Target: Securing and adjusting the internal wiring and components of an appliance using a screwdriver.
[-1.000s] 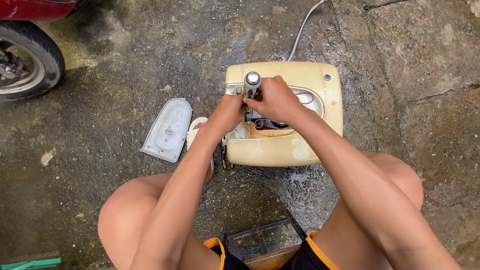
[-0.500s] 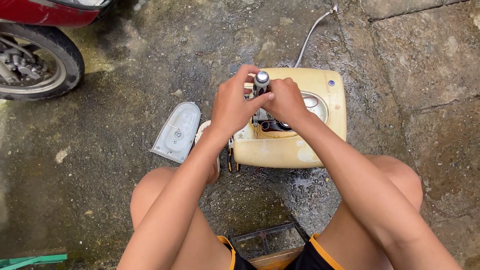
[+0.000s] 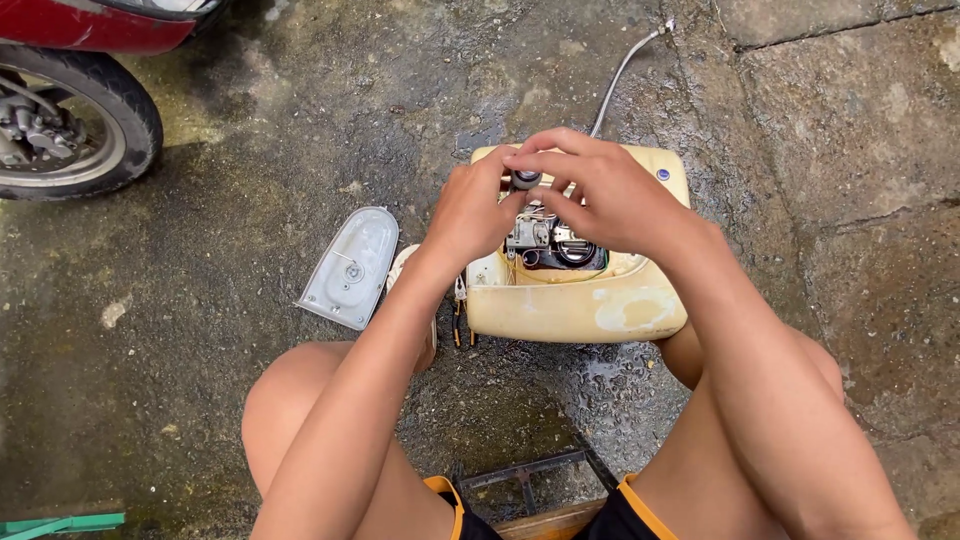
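Observation:
A yellowed cream appliance casing (image 3: 600, 310) lies on wet concrete, its top open on wiring and metal parts (image 3: 545, 240). A dark cylindrical handle (image 3: 525, 181) stands upright over that opening. My left hand (image 3: 470, 212) grips the handle from the left side. My right hand (image 3: 605, 195) reaches over from the right, with its fingertips pinching the handle's top. Both forearms stretch out from my bent knees.
A grey-white cover plate (image 3: 350, 265) lies left of the casing, and orange-handled pliers (image 3: 460, 322) rest against its left edge. A hose (image 3: 622, 72) runs off behind it. A motorcycle wheel (image 3: 75, 125) is at the top left. A black metal frame (image 3: 525, 470) sits between my legs.
My right hand's fingers have spread over the top of the handle, and my left hand has shifted slightly along it. The casing has not moved.

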